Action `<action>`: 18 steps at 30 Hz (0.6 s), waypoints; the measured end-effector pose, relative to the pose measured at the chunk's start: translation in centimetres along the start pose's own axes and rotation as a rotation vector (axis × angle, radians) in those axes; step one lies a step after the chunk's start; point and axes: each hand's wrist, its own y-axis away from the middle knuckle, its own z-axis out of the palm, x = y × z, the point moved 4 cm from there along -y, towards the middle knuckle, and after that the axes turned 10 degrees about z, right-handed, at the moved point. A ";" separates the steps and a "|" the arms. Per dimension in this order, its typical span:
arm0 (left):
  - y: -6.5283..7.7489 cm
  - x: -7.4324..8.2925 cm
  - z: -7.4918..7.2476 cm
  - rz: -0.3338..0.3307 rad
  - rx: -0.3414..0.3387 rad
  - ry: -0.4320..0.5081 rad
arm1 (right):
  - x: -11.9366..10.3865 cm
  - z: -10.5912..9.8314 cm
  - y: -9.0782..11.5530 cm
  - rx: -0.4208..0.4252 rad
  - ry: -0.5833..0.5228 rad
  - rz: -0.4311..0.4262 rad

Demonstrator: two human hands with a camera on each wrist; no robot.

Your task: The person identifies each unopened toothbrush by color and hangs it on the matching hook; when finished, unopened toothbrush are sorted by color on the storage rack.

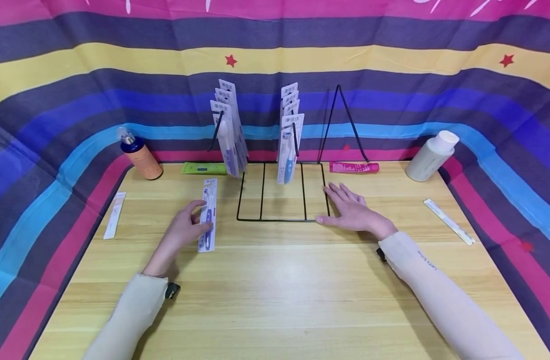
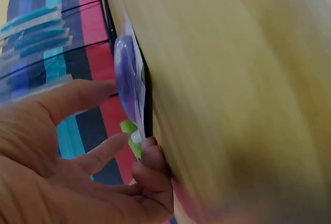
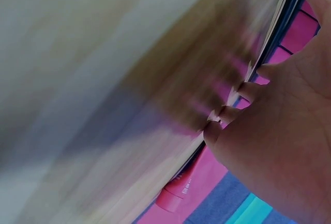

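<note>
A packaged purple toothbrush [image 1: 208, 215] lies on the table, its card pointing away from me. My left hand [image 1: 185, 227] is at its left side, thumb and forefinger spread apart along the handle. In the left wrist view the thumb tip comes right up to the purple handle in its blister [image 2: 125, 74], and other fingers curl low by the card's edge. A black wire rack [image 1: 279, 220] stands at the back centre, with packaged toothbrushes [image 1: 289, 150] hanging from two of its arms. My right hand [image 1: 349, 210] rests at the rack base's right side, fingers spread, thumb by the front corner.
Along the back stand an orange pump bottle [image 1: 144, 160] and a grey white-capped bottle [image 1: 430, 157]. A green tube [image 1: 204, 168] and a pink tube [image 1: 353, 167] lie beside the rack. Slim white packets lie at the left [image 1: 115, 216] and right [image 1: 449, 222]. Striped cloth hangs behind.
</note>
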 end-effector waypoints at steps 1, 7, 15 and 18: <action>0.0 0.2 0.1 -0.008 -0.006 -0.019 | 0.1 0.0 0.0 0.001 -0.001 0.002; 0.3 0.6 -0.1 -0.045 -0.003 -0.030 | 0.1 0.1 -0.1 0.000 0.000 0.001; 0.8 -1.0 -1.9 -0.044 0.045 0.054 | 0.1 0.2 0.1 0.005 -0.011 -0.002; 1.1 -1.6 -2.6 -0.037 0.099 0.076 | 0.2 0.1 0.2 0.003 -0.013 -0.001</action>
